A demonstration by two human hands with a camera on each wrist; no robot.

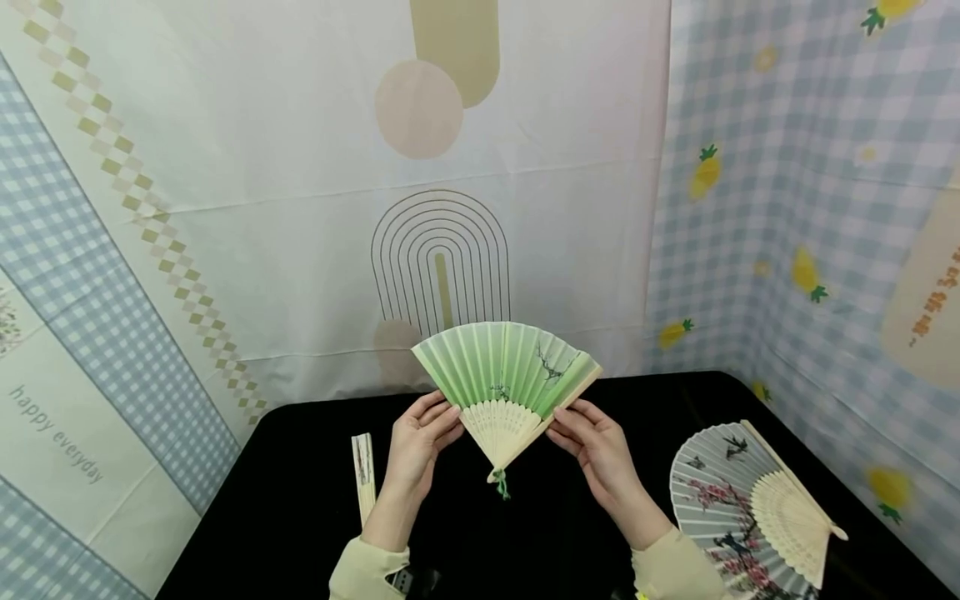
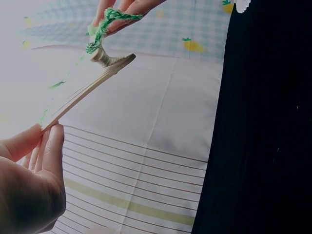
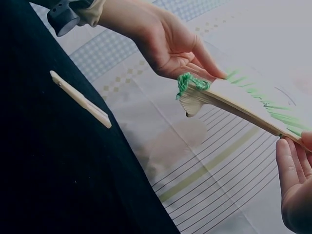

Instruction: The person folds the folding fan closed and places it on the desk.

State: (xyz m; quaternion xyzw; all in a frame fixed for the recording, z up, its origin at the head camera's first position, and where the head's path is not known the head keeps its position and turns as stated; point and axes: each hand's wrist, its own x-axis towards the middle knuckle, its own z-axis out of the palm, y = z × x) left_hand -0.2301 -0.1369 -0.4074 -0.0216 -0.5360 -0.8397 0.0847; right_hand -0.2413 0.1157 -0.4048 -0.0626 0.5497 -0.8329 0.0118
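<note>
Okay, take the green fan (image 1: 504, 392) as the middle of the clock. It's up in the air above the black table (image 1: 540, 550), spread into a wedge, with the curved rim at 12 and the narrow pivot end at 6, where a knotted green cord (image 1: 503, 485) dangles. The colour goes pale toward the rim, and there's a dark sprig (image 1: 552, 364) printed around 2.

Left hand (image 1: 417, 442) is at 8 o'clock, barely parted: thumb on the near face, fingers tucked behind, pinching the fan's left edge right about where the cloth meets the bare ribs. Right hand (image 1: 594, 443) is at 4 doing pretty much the mirror image, thumb and fingers pinched on the thick outer stick. The wrist views back up both grips, just thumb and fingertips, nothing near a full fist.

Further out past the left hand, also toward 8, a folded fan (image 1: 363, 467) lies on the table; the head view loses its lower end behind the forearm, but the right wrist view gets the whole thing. Out around 4, beyond the right hand, there's a grey fan (image 1: 723, 475) spread wide, with pink blossoms and dark birds. Can't tell if the sleeve (image 1: 678, 567) touches it.
</note>
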